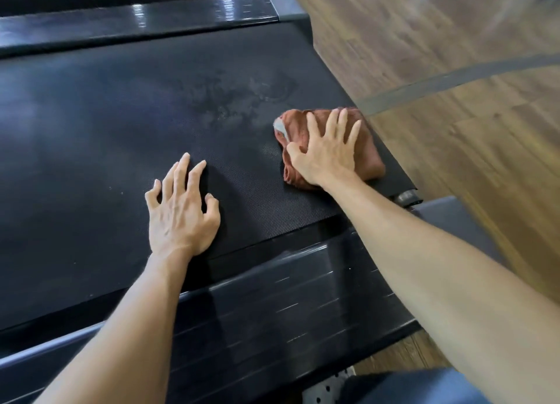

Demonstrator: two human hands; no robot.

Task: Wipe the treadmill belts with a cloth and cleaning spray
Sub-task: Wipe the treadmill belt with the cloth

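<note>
A person's right hand (pixel 325 152) presses flat, fingers spread, on a folded reddish-brown cloth (pixel 368 158) at the right of the frame, the cloth lying under the palm near the end of the black treadmill belt (pixel 106 115). The left hand (pixel 181 209) rests at centre on the bare belt, fingers spread and slightly arched. A faint patch above the cloth may be damp spray. Wooden floor (pixel 454 55) fills the upper right.

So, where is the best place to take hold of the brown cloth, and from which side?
Probably the bunched folds at the left edge of the brown cloth, near the thumb of the right hand, coming from above. The cloth lies flat on the belt, and only these raised folds seem to give fingers something to pinch.
</note>
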